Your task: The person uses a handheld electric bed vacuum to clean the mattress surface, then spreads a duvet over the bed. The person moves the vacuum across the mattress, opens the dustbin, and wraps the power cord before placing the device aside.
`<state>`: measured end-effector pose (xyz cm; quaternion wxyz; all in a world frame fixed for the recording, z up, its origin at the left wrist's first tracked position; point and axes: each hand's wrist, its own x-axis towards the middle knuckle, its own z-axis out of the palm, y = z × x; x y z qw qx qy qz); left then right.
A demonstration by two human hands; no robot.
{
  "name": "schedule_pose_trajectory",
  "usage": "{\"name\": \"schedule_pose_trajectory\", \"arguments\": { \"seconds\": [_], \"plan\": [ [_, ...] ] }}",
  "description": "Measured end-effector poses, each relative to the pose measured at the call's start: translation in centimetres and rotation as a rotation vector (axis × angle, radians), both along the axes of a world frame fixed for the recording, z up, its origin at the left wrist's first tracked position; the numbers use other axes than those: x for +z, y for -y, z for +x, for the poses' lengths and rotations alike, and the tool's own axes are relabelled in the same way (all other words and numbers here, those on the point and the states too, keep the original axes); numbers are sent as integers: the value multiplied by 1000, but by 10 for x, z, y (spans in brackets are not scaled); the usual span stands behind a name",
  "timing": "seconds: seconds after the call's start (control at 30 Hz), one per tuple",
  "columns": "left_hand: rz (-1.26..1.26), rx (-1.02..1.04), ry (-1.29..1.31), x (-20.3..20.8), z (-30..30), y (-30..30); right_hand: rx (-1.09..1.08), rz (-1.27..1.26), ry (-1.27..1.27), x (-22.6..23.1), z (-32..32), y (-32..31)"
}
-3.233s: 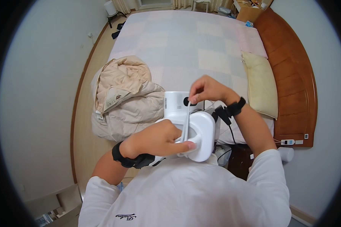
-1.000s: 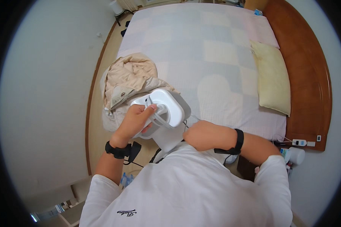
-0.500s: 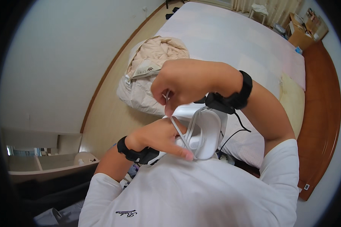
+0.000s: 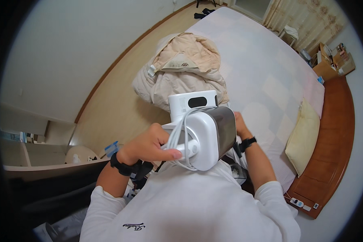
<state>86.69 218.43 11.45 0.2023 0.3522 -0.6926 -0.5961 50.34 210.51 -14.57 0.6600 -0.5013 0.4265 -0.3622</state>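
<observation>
In front of my chest is a white handheld vacuum cleaner [image 4: 207, 139] with a smoky grey side panel and a flat white head. Its white power cord [image 4: 184, 135] loops in several turns around the handle. My left hand [image 4: 147, 143] is closed round the handle, the thumb lying along it near the cord. At the vacuum's far right side is my right hand [image 4: 240, 124], its fingers mostly hidden behind the grey body, so I cannot see whether they grip it. Black straps with small boxes sit on both wrists.
A bed [image 4: 266, 76] with a pale checked sheet spreads ahead. A bunched beige quilt [image 4: 189, 60] lies at its left edge. One cream pillow [image 4: 304, 137] rests by the brown wooden headboard [image 4: 330, 133]. To the left are a shelf unit [image 4: 48, 169] and a white wall [image 4: 68, 48].
My right hand has let go of the cord it held above the vacuum and moved down to the vacuum's right side. The vacuum has been turned and lifted into fuller view, cord looped round its handle.
</observation>
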Motion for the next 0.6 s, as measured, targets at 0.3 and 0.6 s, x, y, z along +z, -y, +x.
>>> {"name": "schedule_pose_trajectory", "arguments": {
  "seconds": [0.3, 0.6],
  "plan": [
    [332, 568, 21, -32, 133, -20, 199, -279, -629, 53, 154, -101],
    [366, 807, 88, -62, 194, -40, 1211, -612, -858, 202, 295, -75]
  ]
}}
